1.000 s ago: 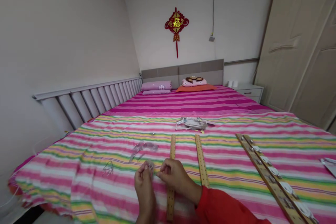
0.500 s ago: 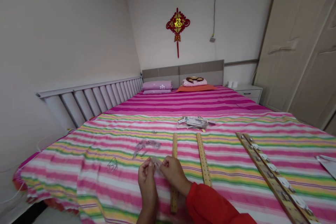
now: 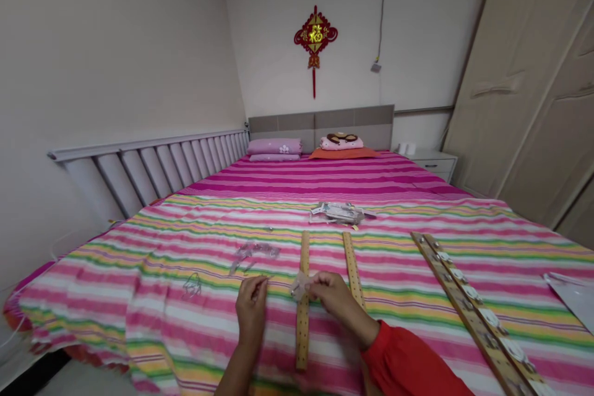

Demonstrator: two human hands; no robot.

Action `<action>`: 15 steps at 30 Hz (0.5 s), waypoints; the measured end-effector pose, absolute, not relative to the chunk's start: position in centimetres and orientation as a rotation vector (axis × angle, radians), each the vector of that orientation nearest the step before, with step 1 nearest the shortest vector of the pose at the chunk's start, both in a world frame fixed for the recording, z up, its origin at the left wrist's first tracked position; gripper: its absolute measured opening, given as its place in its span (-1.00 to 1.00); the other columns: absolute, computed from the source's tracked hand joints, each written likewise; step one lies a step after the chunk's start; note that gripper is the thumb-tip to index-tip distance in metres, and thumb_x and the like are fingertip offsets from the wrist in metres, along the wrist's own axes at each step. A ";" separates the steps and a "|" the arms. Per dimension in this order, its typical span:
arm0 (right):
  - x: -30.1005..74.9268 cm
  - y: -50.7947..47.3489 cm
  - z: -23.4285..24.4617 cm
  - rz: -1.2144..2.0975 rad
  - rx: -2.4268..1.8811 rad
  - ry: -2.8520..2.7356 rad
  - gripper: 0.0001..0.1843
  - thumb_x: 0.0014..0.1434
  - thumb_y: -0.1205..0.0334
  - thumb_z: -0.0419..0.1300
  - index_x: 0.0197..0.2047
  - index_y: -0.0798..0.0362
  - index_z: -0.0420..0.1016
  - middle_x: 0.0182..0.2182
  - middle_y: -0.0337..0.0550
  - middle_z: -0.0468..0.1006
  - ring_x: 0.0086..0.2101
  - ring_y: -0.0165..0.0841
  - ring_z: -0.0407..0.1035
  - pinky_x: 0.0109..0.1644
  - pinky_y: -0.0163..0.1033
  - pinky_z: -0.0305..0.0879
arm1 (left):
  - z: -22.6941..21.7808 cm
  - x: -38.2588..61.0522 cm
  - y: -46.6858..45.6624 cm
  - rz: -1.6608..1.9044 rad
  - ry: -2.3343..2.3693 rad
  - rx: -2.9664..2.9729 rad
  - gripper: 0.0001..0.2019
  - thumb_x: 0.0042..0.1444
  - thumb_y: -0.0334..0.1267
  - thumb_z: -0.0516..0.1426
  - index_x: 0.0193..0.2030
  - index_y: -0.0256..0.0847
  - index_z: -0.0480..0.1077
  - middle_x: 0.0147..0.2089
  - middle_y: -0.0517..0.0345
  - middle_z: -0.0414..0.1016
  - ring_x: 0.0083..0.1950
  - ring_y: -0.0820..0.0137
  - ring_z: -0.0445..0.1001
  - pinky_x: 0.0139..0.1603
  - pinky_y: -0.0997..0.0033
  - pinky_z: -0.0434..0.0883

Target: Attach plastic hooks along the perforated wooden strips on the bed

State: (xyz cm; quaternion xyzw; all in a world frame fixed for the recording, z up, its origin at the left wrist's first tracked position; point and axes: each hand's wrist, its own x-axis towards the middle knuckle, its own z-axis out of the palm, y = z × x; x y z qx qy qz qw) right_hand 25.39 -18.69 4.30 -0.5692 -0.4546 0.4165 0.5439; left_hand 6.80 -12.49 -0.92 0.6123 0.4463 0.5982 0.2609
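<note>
My left hand (image 3: 251, 309) hovers over the striped bedspread (image 3: 185, 241) with its fingertips pinched on something too small to name. My right hand (image 3: 330, 294), in a red sleeve, pinches a small clear plastic piece (image 3: 300, 284) just above a perforated wooden strip (image 3: 303, 297). A second wooden strip (image 3: 352, 269) lies right beside that hand. Small clear plastic pieces (image 3: 253, 253) lie on the cloth ahead of my left hand.
A longer wooden strip (image 3: 468, 297) carrying several white round parts lies at the right. A pile of packets (image 3: 337, 213) sits farther up the bed. A grey sheet (image 3: 573, 291) is at the right edge. Pillows (image 3: 275, 148), a nightstand (image 3: 431, 163) and a wardrobe (image 3: 524, 93) stand beyond.
My hands were together on the clear piece; now they have parted, the right carrying the piece rightward over the wooden strip, the left staying pinched.
</note>
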 end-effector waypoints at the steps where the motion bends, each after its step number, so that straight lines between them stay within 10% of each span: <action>1: 25.9 -19.4 4.4 1.002 -1.344 -1.071 -0.85 -0.20 0.23 0.16 -0.70 0.03 0.31 -0.79 -0.39 0.24 -0.68 -0.49 0.09 -0.58 -0.35 -0.01 | -1.1 6.9 -12.7 1.606 1.197 1.693 -0.79 0.00 -0.09 0.16 -0.35 -0.18 0.50 -0.29 0.06 0.44 -0.20 0.29 0.41 -0.17 0.32 0.37; 15: 28.4 -28.2 4.6 1.193 -1.245 -0.706 -0.75 -0.19 0.11 0.31 -0.61 0.08 0.37 -0.81 -0.45 0.13 -0.74 -0.60 -0.12 -0.62 -0.35 -0.31 | -0.3 5.9 -10.3 1.096 1.234 0.567 -0.85 -0.10 -0.43 0.19 -0.61 -0.31 0.32 -0.72 0.26 0.29 -0.74 0.63 0.23 -0.76 0.72 0.06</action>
